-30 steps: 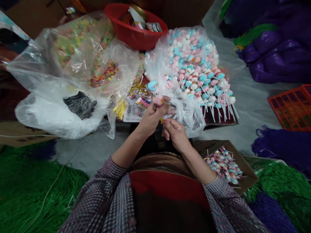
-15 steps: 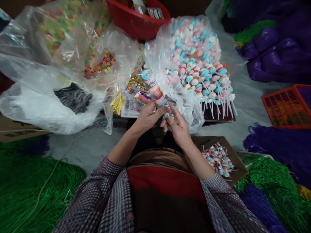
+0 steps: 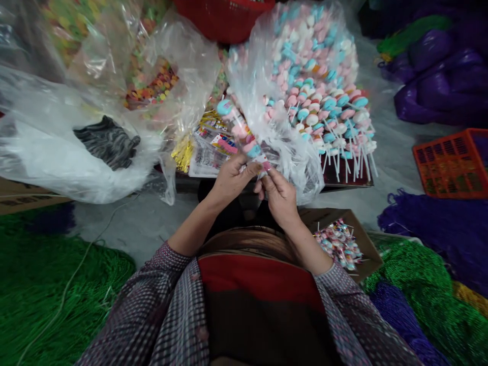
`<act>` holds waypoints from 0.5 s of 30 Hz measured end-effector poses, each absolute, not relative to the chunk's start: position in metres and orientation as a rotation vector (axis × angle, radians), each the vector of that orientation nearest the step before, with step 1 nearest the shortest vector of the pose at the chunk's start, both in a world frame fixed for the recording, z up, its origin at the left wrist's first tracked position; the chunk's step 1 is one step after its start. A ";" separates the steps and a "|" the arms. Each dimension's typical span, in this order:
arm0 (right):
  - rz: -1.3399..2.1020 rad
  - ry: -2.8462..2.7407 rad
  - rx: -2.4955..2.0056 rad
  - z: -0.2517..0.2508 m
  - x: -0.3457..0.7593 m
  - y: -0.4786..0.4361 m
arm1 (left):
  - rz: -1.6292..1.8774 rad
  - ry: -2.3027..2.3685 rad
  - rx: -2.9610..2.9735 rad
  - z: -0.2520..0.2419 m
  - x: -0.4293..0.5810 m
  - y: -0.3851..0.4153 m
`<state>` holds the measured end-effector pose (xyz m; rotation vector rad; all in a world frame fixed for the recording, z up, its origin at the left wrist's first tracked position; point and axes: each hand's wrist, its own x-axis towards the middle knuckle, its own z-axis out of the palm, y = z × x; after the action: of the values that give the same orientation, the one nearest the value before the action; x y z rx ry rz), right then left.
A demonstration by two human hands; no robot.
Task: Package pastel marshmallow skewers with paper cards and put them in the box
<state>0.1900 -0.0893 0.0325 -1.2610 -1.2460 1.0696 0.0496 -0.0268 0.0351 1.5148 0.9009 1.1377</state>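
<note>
My left hand point(image 3: 232, 179) is closed around the lower end of a marshmallow lollipop point(image 3: 241, 128) in a clear printed wrapper. Pink, blue and white pieces show through the film, and the lollipop tilts away to the upper left. At the wrapper's near end, my right hand point(image 3: 281, 197) pinches the pink-printed edge between thumb and fingers. Flat printed wrappers point(image 3: 208, 160) lie on the table just beyond my left hand, beside gold twist ties point(image 3: 183, 156). To the right, unwrapped marshmallow lollipops point(image 3: 320, 114) are heaped with their white sticks toward me.
A crumpled clear plastic bag point(image 3: 293, 162) lies beyond my right hand. Bags of colourful candy point(image 3: 152, 84) and a dark striped glove point(image 3: 109, 142) are at left. A red basket point(image 3: 224, 20) stands behind; a cardboard box point(image 3: 368, 254) holds wrapped lollipops by my right arm.
The view has tipped, so the table sits higher in the picture. My right fingers have drawn in from stretched to pinching the wrapper's end. My left hand keeps its hold.
</note>
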 end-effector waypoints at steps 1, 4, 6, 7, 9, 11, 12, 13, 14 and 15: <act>1.093 -1.220 -1.246 0.032 0.190 -0.090 | 1.157 0.903 1.488 0.035 0.047 -0.024; 1.162 -1.151 -1.204 0.030 0.188 -0.091 | 1.139 0.809 1.280 0.035 0.043 -0.015; 1.210 -1.103 -1.190 0.028 0.185 -0.091 | 1.059 0.673 1.117 0.038 0.046 -0.012; 1.230 -1.081 -1.185 0.027 0.184 -0.091 | 1.007 0.603 1.052 0.039 0.049 -0.013; 1.253 -1.056 -1.173 0.026 0.181 -0.092 | 0.917 0.508 0.980 0.042 0.056 -0.017; 1.253 -1.061 -1.151 0.024 0.178 -0.092 | 0.844 0.498 0.965 0.045 0.063 -0.023; 1.246 -1.066 -1.146 0.024 0.178 -0.092 | 0.812 0.517 0.966 0.046 0.065 -0.026; 1.246 -1.076 -1.151 0.023 0.179 -0.092 | 0.786 0.544 0.971 0.046 0.066 -0.028; 1.258 -1.101 -1.169 0.024 0.180 -0.090 | 0.764 0.577 0.983 0.045 0.066 -0.030; 1.282 -1.147 -1.200 0.025 0.183 -0.088 | 0.752 0.619 1.008 0.044 0.065 -0.030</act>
<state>0.1835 -0.0884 0.0249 -1.2002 -1.1471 1.2816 0.0652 -0.0300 0.0441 1.0081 0.6185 0.7516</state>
